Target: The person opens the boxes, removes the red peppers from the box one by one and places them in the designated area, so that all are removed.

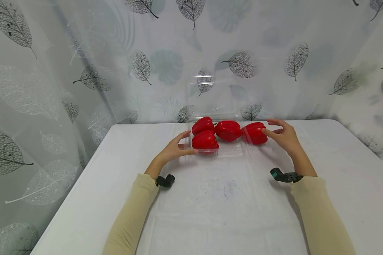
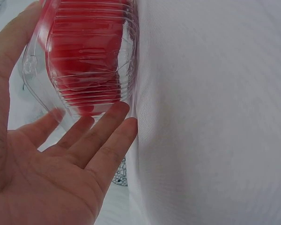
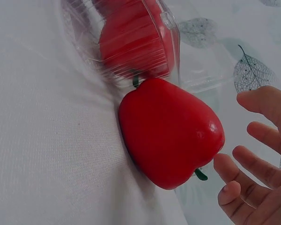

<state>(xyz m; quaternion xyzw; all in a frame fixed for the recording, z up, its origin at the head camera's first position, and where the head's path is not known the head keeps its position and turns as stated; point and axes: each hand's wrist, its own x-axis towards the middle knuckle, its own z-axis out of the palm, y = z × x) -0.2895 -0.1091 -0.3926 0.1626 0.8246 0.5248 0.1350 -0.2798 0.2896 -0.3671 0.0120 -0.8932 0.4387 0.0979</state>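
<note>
Left hand (image 1: 176, 147): released, fingers extended and spread against the left end of the clear box (image 1: 230, 151). Right hand (image 1: 284, 136): released, fingers loosely bent, just beside the outer pepper (image 1: 254, 133); whether a fingertip touches it cannot be told. That pepper lies on the white surface (image 1: 223, 219), beside the box's right end. Three red peppers (image 1: 228, 131) lie inside the box, its lid (image 1: 212, 101) raised behind them.
</note>
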